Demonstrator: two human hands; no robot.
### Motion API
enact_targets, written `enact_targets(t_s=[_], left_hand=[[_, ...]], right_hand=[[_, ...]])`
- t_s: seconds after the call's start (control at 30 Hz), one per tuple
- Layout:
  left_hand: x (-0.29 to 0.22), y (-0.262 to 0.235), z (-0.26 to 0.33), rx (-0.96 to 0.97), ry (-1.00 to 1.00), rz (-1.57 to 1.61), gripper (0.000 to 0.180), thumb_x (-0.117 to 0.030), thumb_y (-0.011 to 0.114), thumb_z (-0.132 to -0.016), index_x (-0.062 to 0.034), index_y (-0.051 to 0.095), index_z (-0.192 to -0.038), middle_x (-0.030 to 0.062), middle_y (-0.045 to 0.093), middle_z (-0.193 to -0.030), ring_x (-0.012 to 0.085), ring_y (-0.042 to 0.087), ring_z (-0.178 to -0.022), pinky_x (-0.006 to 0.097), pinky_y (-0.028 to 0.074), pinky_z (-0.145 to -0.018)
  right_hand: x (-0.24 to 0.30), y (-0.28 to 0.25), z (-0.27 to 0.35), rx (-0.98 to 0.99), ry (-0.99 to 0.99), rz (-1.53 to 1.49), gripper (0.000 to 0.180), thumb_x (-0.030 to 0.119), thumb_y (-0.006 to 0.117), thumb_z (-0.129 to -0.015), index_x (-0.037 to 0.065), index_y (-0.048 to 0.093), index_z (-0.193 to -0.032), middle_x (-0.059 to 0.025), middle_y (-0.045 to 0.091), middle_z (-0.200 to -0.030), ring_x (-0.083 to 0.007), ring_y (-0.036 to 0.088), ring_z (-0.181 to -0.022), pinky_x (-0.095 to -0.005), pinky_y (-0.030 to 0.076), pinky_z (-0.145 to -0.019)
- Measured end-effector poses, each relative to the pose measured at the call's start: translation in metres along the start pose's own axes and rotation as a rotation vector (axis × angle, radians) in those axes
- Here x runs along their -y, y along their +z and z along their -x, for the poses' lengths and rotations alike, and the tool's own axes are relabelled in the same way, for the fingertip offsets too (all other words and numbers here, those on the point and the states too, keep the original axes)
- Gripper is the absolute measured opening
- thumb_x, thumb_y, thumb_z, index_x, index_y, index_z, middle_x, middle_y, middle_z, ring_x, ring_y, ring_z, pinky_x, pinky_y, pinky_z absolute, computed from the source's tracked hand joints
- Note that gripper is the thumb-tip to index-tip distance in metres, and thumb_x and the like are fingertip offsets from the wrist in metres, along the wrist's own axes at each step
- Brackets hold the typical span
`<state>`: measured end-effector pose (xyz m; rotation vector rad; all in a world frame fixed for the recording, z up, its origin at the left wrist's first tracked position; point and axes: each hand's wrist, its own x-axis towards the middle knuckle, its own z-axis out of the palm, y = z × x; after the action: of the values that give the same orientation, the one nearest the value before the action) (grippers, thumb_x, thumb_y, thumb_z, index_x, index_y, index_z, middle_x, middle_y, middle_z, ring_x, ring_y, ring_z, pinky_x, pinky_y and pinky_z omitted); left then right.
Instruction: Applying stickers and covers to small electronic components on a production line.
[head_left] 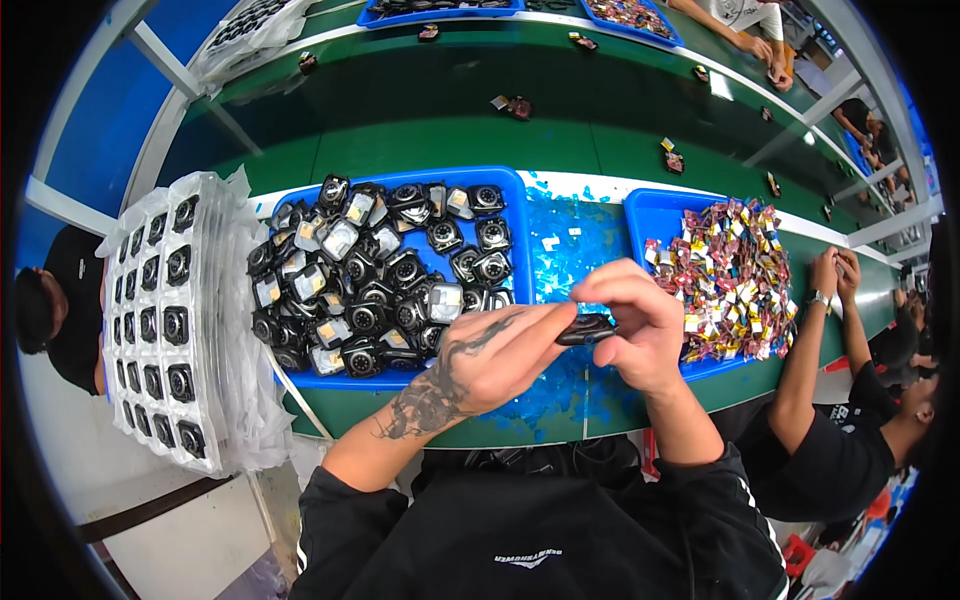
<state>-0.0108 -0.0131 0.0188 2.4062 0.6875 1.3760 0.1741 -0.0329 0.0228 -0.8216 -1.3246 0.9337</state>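
Observation:
Both hands meet between two blue trays, holding a dark smartwatch case [586, 330] seen edge-on. My left hand [500, 355], its back turned up, grips the case from the left with its fingertips hidden. My right hand [645, 325] curls round the other end, thumb below and fingers above. Left of the hands, a blue tray [518, 220] holds a heap of black smartwatch cases [365, 270], some showing pale inner faces. To the right, another blue tray [648, 205] is heaped with small reddish flex parts [735, 275] bearing yellow and white tabs.
Blue film scraps [565, 250] litter the bench between the trays. A stack of clear plastic trays [215, 320] with watch cases in rows stands far left. Ahead runs a green conveyor belt [400, 110] carrying scattered small parts [515, 107]. Co-workers' hands [835, 270] are at the right.

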Motion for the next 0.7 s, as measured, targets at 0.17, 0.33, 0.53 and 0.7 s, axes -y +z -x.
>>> enact_targets(t_s=[0.17, 0.33, 0.53, 0.7], left_hand=[[-0.005, -0.002, -0.002, -0.026, -0.068, 0.082, 0.027, 0.004, 0.072, -0.077, 0.0075, 0.068, -0.103, 0.0171, 0.070, -0.090, 0.0257, 0.071, -0.075, 0.032, 0.058, -0.064], [-0.010, 0.002, 0.005, 0.028, -0.840, 0.996, 0.020, 0.005, 0.063, -0.089, 0.0105, 0.061, -0.108, 0.0137, 0.067, -0.093, 0.0206, 0.071, -0.083, 0.026, 0.058, -0.069], [0.002, 0.004, 0.000, 0.359, -0.747, 0.825, 0.034, -0.002, 0.064, -0.090, -0.0030, 0.043, -0.117, 0.0104, 0.062, -0.098, 0.0129, 0.065, -0.080, 0.024, 0.054, -0.066], [0.002, 0.003, 0.000, 0.359, -1.007, 1.040, 0.017, -0.007, 0.057, -0.095, -0.0027, 0.046, -0.108, 0.0149, 0.065, -0.092, 0.0139, 0.066, -0.068, 0.024, 0.054, -0.056]], right_hand=[[0.003, -0.027, 0.002, 0.142, -0.142, 0.341, 0.020, 0.001, 0.077, -0.074, -0.001, 0.071, -0.093, -0.0110, 0.069, -0.086, -0.0200, 0.064, -0.076, -0.0295, 0.052, -0.069], [0.011, -0.020, 0.003, 0.136, -0.025, 0.344, 0.012, -0.002, 0.073, -0.078, -0.002, 0.064, -0.087, -0.0108, 0.064, -0.078, -0.0187, 0.063, -0.069, -0.0287, 0.049, -0.062], [0.013, -0.019, 0.011, 0.200, -0.004, 0.538, 0.018, 0.007, 0.081, -0.074, 0.002, 0.067, -0.085, -0.0058, 0.063, -0.073, -0.0142, 0.063, -0.063, -0.0280, 0.049, -0.055], [0.005, -0.084, -0.014, 0.116, 0.388, 0.585, 0.016, 0.016, 0.066, -0.088, 0.002, 0.068, -0.096, -0.0114, 0.070, -0.085, -0.0212, 0.069, -0.075, -0.0309, 0.053, -0.069]])
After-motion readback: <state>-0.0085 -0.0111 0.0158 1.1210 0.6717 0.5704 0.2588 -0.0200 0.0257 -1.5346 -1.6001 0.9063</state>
